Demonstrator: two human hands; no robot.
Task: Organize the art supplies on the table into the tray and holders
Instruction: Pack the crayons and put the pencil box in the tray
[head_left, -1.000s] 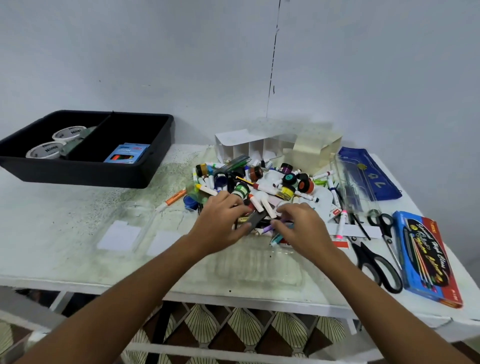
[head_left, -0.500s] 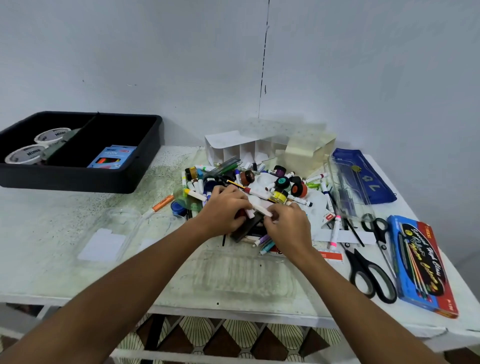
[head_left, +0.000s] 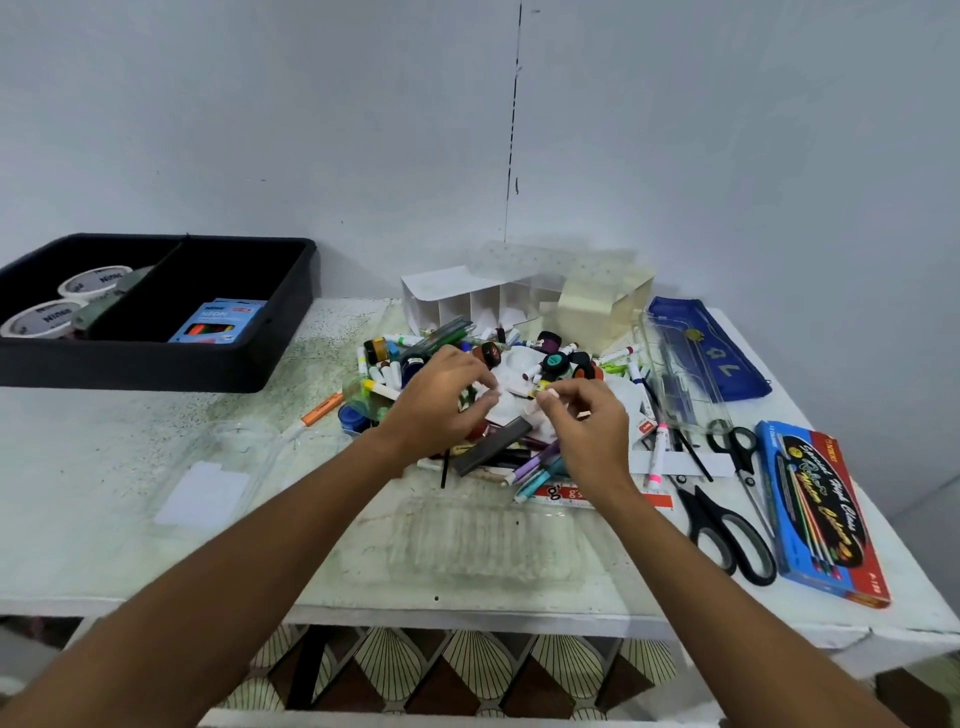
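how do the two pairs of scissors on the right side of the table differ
The larger scissors lie nearer the table's front edge, with thick black and grey handles. The smaller scissors lie farther back, with thin all-black loops and a slimmer blade. The larger pair's handles point toward the front edge; the smaller pair's point toward the wall. Both lie flat beside the blue and red colour box.

White table (head_left: 130, 499): black tray (head_left: 156, 371), supply heap (head_left: 498, 395), scissors (head_left: 727, 525).

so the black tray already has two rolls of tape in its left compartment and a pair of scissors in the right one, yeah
Not quite. The head view shows the black tray with two rolls of tape in its left compartment, but the right one holds a blue crayon box. The scissors lie on the table.
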